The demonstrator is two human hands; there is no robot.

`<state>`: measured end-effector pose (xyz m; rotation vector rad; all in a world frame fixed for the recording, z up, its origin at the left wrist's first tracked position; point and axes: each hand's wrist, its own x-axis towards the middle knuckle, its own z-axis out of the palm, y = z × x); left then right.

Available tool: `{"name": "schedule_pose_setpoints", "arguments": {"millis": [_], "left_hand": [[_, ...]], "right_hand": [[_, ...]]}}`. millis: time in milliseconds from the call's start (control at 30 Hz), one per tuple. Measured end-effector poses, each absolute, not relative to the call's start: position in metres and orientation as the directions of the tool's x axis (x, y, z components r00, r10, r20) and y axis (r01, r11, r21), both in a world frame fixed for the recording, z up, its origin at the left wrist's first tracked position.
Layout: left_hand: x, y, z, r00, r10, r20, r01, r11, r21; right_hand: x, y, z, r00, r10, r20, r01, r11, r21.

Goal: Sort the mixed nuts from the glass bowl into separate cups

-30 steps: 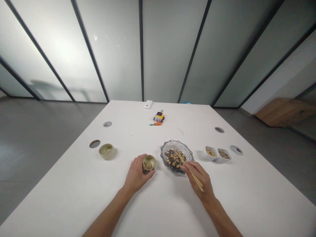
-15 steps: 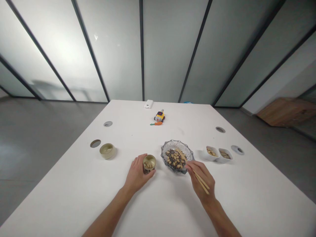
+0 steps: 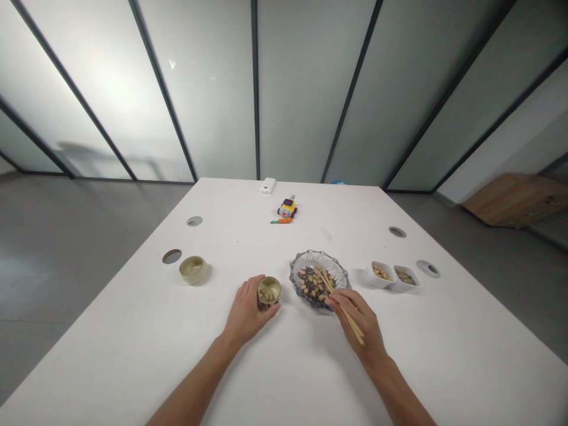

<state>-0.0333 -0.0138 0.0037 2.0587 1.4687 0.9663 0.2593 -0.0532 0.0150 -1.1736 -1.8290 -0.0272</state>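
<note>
My left hand (image 3: 249, 309) is wrapped round a small olive-coloured cup (image 3: 269, 285), which stands on the table with several pale nuts or beans in its bottom. To its right sits a scalloped clear glass bowl (image 3: 341, 277) with a mix of tan nuts (image 3: 314, 283) and small dark seeds or beans. My right hand (image 3: 358, 319) grips a pair of wooden chopsticks (image 3: 354, 327) at the bowl's near right rim. Their tips reach down among the nuts; whether they pinch one is too small to tell.
A second olive cup (image 3: 193, 270) stands at the left. Two joined white containers (image 3: 393, 278) with nuts or seeds are at the right. A yellow toy car (image 3: 288, 207), an orange carrot-shaped piece (image 3: 284, 220) and a white device (image 3: 268, 186) lie farther back. Round holes (image 3: 172, 256) pierce the white table.
My right hand has shifted slightly left, and the chopsticks' back ends have swung left with it. Their tips stay inside the glass bowl. My left hand and the cup have not moved.
</note>
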Motion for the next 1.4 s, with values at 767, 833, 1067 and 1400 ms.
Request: {"name": "schedule_pose_setpoints", "arguments": {"millis": [767, 833, 1067, 1400], "left_hand": [[-0.033, -0.013, 0.001, 0.178, 0.944, 0.278, 0.649, -0.325, 0.688], [-0.033, -0.013, 0.001, 0.181, 0.943, 0.281, 0.648, -0.329, 0.687], [-0.034, -0.014, 0.003, 0.182, 0.932, 0.312, 0.640, -0.353, 0.682], [-0.033, -0.013, 0.004, 0.185, 0.935, 0.302, 0.642, -0.348, 0.683]], "right_hand": [[0.211, -0.087, 0.080, 0.012, 0.690, 0.724, 0.596, 0.576, -0.559], [0.216, -0.082, 0.079, 0.060, 0.663, 0.746, 0.642, 0.547, -0.537], [0.246, -0.054, 0.045, 0.045, 0.710, 0.703, 0.667, 0.502, -0.550], [0.256, -0.042, 0.025, 0.068, 0.785, 0.616, 0.627, 0.447, -0.638]]}}
